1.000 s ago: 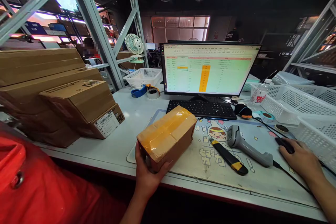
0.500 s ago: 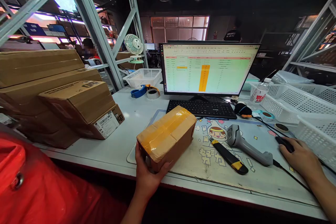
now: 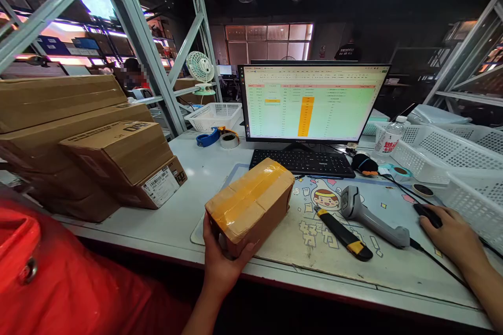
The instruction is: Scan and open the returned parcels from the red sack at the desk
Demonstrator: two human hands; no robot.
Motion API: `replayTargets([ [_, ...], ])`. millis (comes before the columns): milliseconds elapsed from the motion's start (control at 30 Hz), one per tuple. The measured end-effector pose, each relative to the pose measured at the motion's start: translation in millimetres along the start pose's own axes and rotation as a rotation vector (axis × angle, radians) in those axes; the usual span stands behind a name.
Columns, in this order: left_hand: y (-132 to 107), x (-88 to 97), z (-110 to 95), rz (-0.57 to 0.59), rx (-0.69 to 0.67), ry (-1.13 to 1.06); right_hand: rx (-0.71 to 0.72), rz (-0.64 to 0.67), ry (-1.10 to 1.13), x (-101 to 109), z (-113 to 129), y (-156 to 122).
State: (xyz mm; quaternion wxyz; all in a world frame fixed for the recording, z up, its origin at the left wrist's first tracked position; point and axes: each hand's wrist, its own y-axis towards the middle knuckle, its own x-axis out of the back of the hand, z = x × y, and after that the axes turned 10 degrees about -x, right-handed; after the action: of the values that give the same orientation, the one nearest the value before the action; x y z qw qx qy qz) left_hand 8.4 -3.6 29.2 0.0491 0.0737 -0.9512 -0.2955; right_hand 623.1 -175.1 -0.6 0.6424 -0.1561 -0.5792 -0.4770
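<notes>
My left hand grips the near end of a brown cardboard box, thumb on one side and fingers on the other. Yellowish tape runs along the box's top, and it rests on the printed desk mat. At the far right, my right hand is closed over a black computer mouse. Between my hands lie a black and yellow utility knife and a grey barcode scanner. Behind the box are a black keyboard and a lit monitor with a spreadsheet.
Cardboard boxes are stacked on the left. White plastic baskets and a bottle stand on the right. A blue tape dispenser, tape roll and small fan sit at the back left. Metal posts rise beside the desk.
Almost nothing differs; the whole view has shifted very slightly. Both hands keep their places on the box and the mouse.
</notes>
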Motion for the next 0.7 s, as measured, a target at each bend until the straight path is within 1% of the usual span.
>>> replayTargets([
  [233,0.4,0.1,1.6,-0.005,-0.001,0.0,0.013,-0.026,0.007,-2.5,0.4,-0.8],
  [533,-0.1,0.6,1.3,0.007,0.002,-0.003,0.021,-0.003,0.016,-6.3,-6.1,3.0],
  [700,-0.6,0.6,3.2,0.007,0.0,0.0,0.016,-0.014,0.033,-4.3,-2.1,0.3],
])
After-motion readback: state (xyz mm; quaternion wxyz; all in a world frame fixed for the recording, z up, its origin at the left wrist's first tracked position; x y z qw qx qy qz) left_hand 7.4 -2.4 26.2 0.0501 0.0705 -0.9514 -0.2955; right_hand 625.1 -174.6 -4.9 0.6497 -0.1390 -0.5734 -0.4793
